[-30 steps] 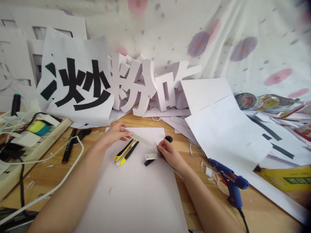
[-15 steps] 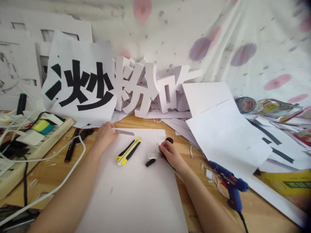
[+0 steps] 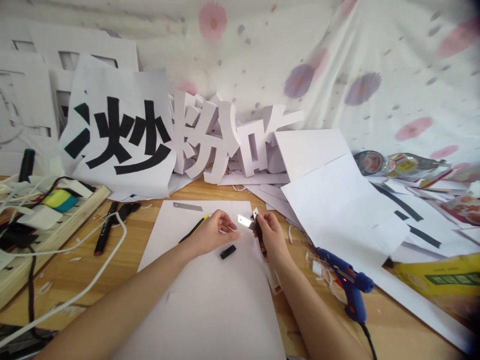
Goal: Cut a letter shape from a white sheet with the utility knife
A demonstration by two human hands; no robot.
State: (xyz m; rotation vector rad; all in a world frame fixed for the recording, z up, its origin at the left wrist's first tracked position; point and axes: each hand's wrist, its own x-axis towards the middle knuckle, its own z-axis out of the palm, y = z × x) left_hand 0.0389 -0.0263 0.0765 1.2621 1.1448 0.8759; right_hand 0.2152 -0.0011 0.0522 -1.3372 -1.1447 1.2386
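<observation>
Shiny snap-off blades (image 3: pixel 245 221) stick out at the fingertips of my right hand (image 3: pixel 272 235), which pinches them with a dark, narrow piece; its lower end lies by the board's right edge. My left hand (image 3: pixel 212 233) hovers to the left with fingers curled and thumb apart, nothing visible in it. Its wrist partly covers a yellow and black utility knife (image 3: pixel 195 227). Below the fingertips lies a small black piece (image 3: pixel 228 251). Another grey blade (image 3: pixel 187 206) rests near the far edge of the white board (image 3: pixel 210 310).
A blue glue gun (image 3: pixel 350 282) lies to the right with its red light lit. Power strip (image 3: pixel 86 210) and white cables fill the left. Behind stand white cut-out characters (image 3: pixel 206 135) and a printed sheet (image 3: pixel 123 75). Loose white sheets (image 3: pixel 337 210) lean at right.
My left hand has left the grey blade at the far edge and come over to the right hand. My right hand has lifted slightly, and blades now show at its fingertips.
</observation>
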